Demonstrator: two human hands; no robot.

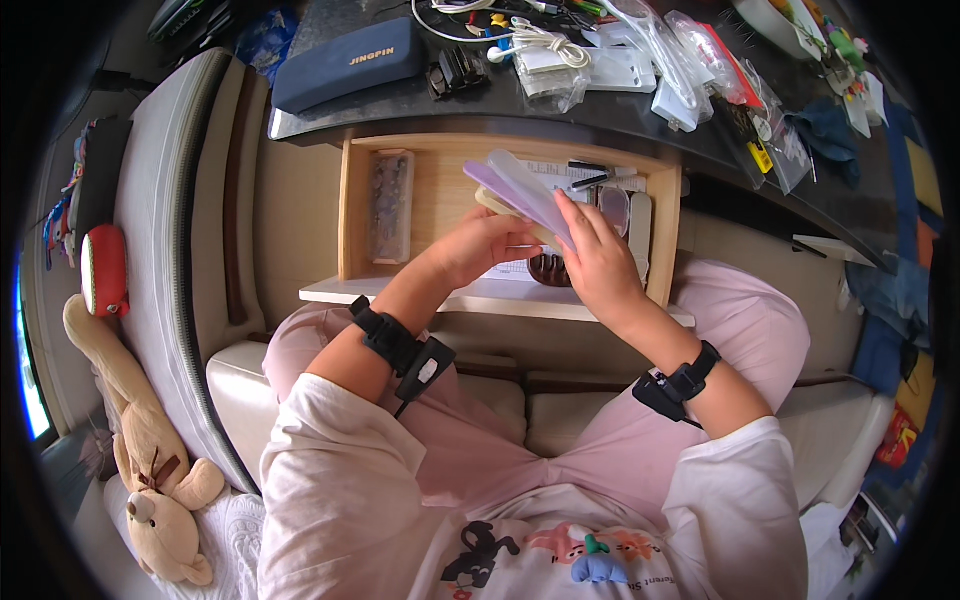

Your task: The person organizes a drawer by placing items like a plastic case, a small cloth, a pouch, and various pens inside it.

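Above the open wooden drawer (442, 161), my left hand (491, 236) holds a slim beige plastic case (489, 196) from below. On top of it lies a long purple plastic case (517, 195) with a frosted translucent piece (514, 166) along its upper side. The flat fingers of my right hand (604, 259) grip the near right end of this stack. Beneath my hands, a dark brown hair claw clip (550, 270) rests in the drawer on printed paper. Whether the purple case is closed is hard to tell.
A clear box of small beads (391, 206) sits at the drawer's left. Black pens (590, 181) and a pale long case (640, 225) lie at its right. The dark tabletop (480, 124) bears a blue glasses case (349, 66), white earphones (551, 45) and plastic bags.
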